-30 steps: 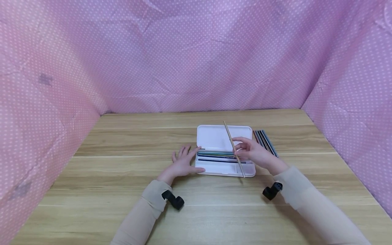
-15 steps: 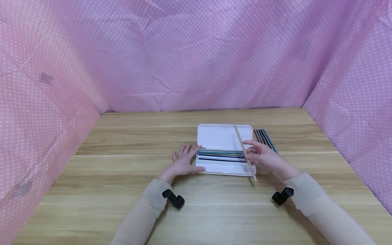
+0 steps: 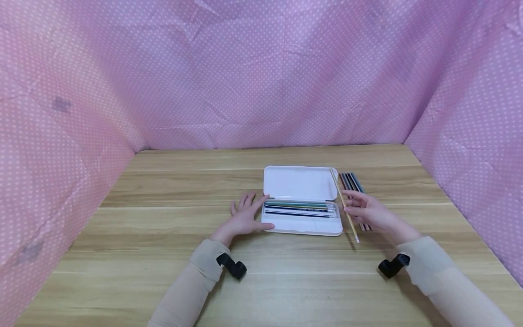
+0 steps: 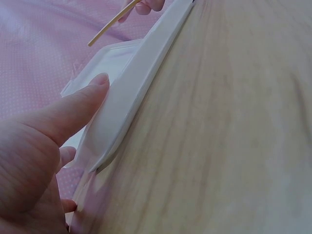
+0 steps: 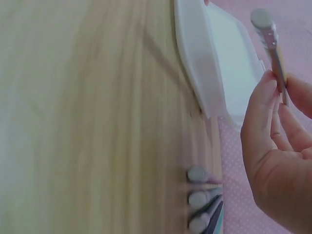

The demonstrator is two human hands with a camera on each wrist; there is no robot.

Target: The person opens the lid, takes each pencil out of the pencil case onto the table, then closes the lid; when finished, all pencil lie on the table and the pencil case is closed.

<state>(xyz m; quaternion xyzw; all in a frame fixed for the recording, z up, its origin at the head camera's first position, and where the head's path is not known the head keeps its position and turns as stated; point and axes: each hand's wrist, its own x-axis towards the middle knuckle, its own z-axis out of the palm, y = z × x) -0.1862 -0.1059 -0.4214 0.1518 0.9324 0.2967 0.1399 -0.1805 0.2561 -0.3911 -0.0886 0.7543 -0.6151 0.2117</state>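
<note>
A yellow pencil (image 3: pixel 344 206) with an eraser end is pinched between thumb and fingers of my right hand (image 3: pixel 369 212), held slanting just past the right end of a white pencil case (image 3: pixel 302 225). In the right wrist view its pale eraser (image 5: pixel 262 18) and metal ferrule point toward the camera. The case lies with its lid (image 3: pixel 296 181) folded back. Several pencils (image 3: pixel 298 209) lie side by side in its base, erasers to the right. My left hand (image 3: pixel 244 220) rests at the case's left end, fingers spread, thumb (image 4: pixel 73 109) along the front corner.
Right of the case, several more pencils (image 3: pixel 352 182) lie in a row on the wooden table (image 3: pixel 286 281), partly hidden by my right hand. A pink dotted cloth (image 3: pixel 261 81) hangs behind the table and at both sides. Each wrist carries a small black camera (image 3: pixel 232 266).
My right hand has moved right with the yellow pencil, from over the case to past its right end, uncovering the eraser ends of the pencils inside. The left hand has stayed in place.
</note>
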